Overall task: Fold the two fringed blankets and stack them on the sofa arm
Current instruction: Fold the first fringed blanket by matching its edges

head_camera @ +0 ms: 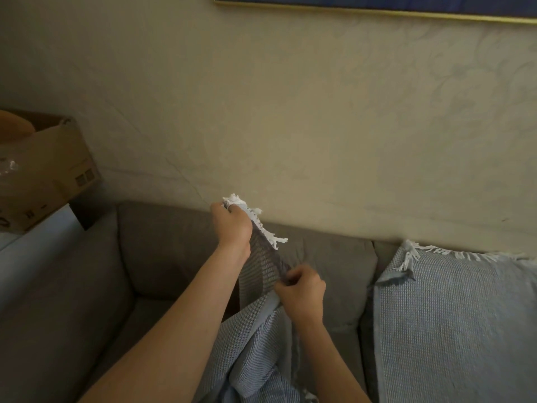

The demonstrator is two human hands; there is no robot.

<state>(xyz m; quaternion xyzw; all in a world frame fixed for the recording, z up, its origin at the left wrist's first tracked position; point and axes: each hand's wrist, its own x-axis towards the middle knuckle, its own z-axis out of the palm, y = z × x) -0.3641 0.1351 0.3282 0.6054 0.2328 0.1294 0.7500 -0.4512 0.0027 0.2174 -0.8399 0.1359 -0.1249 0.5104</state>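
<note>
While the pale blue-grey waffle-weave blanket with a white fringe [255, 330] is held up in front of the grey fabric sofa [162, 251], its fringed corner is gripped by the left hand [232, 225]. The fingers of that hand are curled tightly round the cloth, so that a tuft of fringe is seen above the knuckles and more fringe is trailed down to the right of the wrist. Lower along the same edge, the blanket is pinched by the right hand [302, 292], whose fingers are bent round a fold of the weave. A short stretch of cloth is drawn taut between the two hands. The rest of the blanket is left hanging between the forearms and is cut off by the lower edge of the view.

A second pale blue waffle-weave blanket with a white fringe [453, 315] is spread over the right part of the sofa, well apart from both hands. It is draped from the top of the backrest downwards, with its fringe laid along the upper edge.

The broad padded sofa arm [52, 301] is seen at the left. Behind it, an open brown cardboard box [49, 170] is set on a white surface [37, 237]. The cream wall with an embossed floral pattern [290, 112] is seen behind the sofa, and the gold-edged frame of a blue picture [377, 10] is seen along the top.
</note>
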